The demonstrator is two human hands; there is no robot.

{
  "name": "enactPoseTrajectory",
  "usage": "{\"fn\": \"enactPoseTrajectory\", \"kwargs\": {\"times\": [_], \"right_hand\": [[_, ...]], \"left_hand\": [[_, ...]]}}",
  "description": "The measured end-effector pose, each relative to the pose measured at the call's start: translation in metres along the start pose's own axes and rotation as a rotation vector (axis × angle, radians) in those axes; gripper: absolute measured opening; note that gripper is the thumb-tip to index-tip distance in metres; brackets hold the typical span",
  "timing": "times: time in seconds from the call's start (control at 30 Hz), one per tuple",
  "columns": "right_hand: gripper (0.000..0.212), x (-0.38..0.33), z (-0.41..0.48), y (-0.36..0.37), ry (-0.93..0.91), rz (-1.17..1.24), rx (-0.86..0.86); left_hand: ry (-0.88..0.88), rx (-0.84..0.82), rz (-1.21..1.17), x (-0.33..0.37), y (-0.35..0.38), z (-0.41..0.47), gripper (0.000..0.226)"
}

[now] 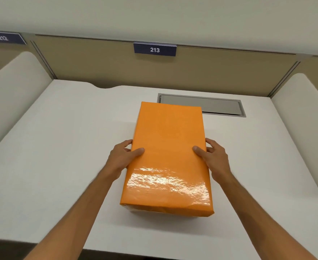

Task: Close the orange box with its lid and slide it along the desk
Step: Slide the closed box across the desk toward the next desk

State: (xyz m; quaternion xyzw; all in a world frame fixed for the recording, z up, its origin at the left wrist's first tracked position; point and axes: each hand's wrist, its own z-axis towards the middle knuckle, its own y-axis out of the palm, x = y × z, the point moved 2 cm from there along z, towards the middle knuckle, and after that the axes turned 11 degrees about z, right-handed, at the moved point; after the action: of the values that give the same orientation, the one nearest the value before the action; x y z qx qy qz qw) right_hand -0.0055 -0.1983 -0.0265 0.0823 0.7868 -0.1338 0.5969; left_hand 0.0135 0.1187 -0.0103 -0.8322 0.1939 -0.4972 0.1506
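Head view shows the orange box [168, 156], lid on, lying mid-table [60, 147]. Left hand [123, 158] and right hand [212, 156] clasp its long sides, thumbs on top. Glossy, likely slippery, stiff and light; side grips suit sliding.

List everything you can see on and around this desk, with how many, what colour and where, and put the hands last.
orange box: one, glossy orange, lid on, middle of the desk, long side running away from the person.
desk: one, white, fills the lower view.
cable hatch: one, grey, set into the desk behind the box, partly hidden by the box's far left corner.
back panel: one, tan, upright along the far edge of the desk.
number sign 213: one, dark blue with white digits, top of the back panel.
number sign 212: one, dark blue, far left over the next desk.
side dividers: two, cream, left and right of the desk.
left hand: one, on the box's left side, thumb on top.
right hand: one, on the box's right side, thumb on top.
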Motion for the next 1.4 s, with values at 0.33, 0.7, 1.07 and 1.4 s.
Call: {"fn": "enactPoseTrajectory", "kwargs": {"times": [0.33, 0.7, 1.07, 1.4], "right_hand": [[0.076, -0.025, 0.026, 0.055, -0.057, 0.033, -0.168], [0.077, -0.066, 0.038, 0.173, -0.134, 0.022, -0.260], [0.081, -0.086, 0.039, 0.330, -0.107, 0.050, -0.188], [0.083, -0.115, 0.062, 0.457, -0.006, 0.083, -0.124]], "left_hand": [[0.012, 0.122, -0.018, 0.006, -0.047, 0.017, 0.075], [0.008, 0.271, -0.032, -0.013, -0.156, 0.040, 0.068], [0.030, 0.206, -0.005, -0.053, -0.304, 0.115, 0.063], [0.046, 0.149, 0.009, -0.070, -0.417, 0.189, 0.055]]}}
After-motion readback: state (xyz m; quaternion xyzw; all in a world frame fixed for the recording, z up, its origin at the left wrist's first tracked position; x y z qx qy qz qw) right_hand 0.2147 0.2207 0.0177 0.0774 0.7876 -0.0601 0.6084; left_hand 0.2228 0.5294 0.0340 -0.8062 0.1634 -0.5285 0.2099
